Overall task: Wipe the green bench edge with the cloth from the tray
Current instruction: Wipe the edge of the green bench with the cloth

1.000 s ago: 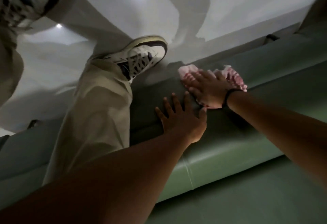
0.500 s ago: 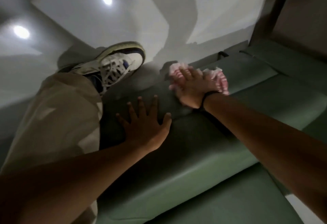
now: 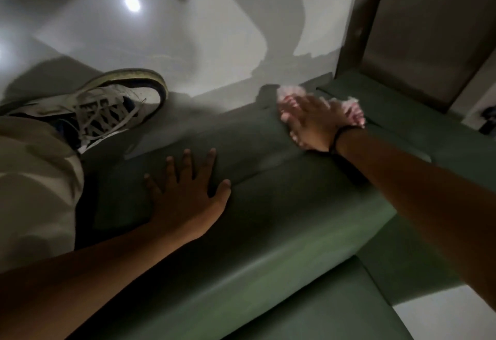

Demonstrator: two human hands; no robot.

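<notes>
The green padded bench (image 3: 281,232) runs diagonally across the head view, its rounded front edge facing the floor. My right hand (image 3: 314,122) lies flat on a pink and white cloth (image 3: 354,110), pressing it on the bench edge near the far right end. Most of the cloth is hidden under the palm; frayed parts show beyond the fingers. My left hand (image 3: 188,194) rests palm down with fingers spread on the bench edge, left of the cloth, holding nothing. No tray is in sight.
My leg in beige trousers (image 3: 35,192) and a white laced sneaker (image 3: 107,108) stand on the pale glossy floor (image 3: 188,44) just left of the bench. A dark vertical post (image 3: 359,17) and a panel rise at the bench's right end.
My right hand has slid the cloth to the right along the bench edge, toward the post. The left hand stays flat on the bench, and the view has shifted right.
</notes>
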